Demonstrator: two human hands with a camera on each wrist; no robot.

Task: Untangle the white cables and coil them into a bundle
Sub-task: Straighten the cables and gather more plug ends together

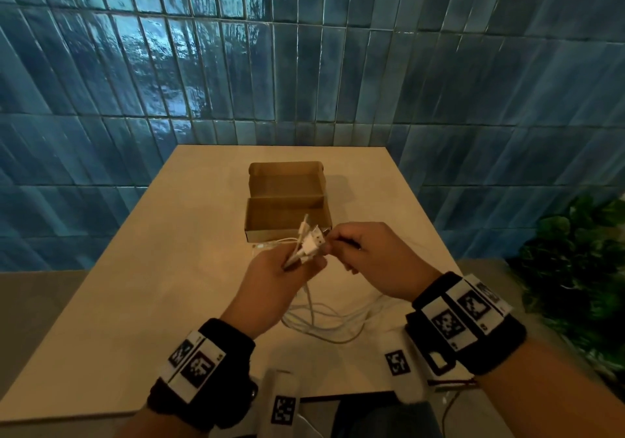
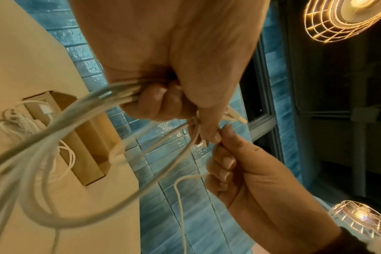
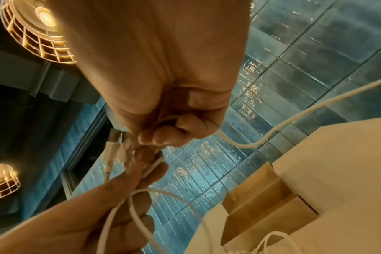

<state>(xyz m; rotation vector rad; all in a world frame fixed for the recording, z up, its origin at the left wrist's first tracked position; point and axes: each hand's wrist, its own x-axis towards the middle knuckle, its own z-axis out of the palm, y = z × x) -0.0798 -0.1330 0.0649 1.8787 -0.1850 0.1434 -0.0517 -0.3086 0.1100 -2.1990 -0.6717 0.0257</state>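
Left hand [image 1: 274, 277] gripping several white cables [image 1: 324, 322] above the table [image 1: 135, 268], plugs [image 1: 313, 243] sticking up past the fingers, right hand [image 1: 372, 261] pinching one cable end beside them, loose loops hanging onto the table, open cardboard box [image 1: 287, 194] behind

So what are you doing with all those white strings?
They are white cables, and a person is sorting them out over a table. The left hand grips a bunch of them with the plug ends sticking up. The right hand pinches one cable end right beside those plugs. Long loops hang down and lie loose on the table, so nothing is coiled yet. An open cardboard box sits just behind the hands.
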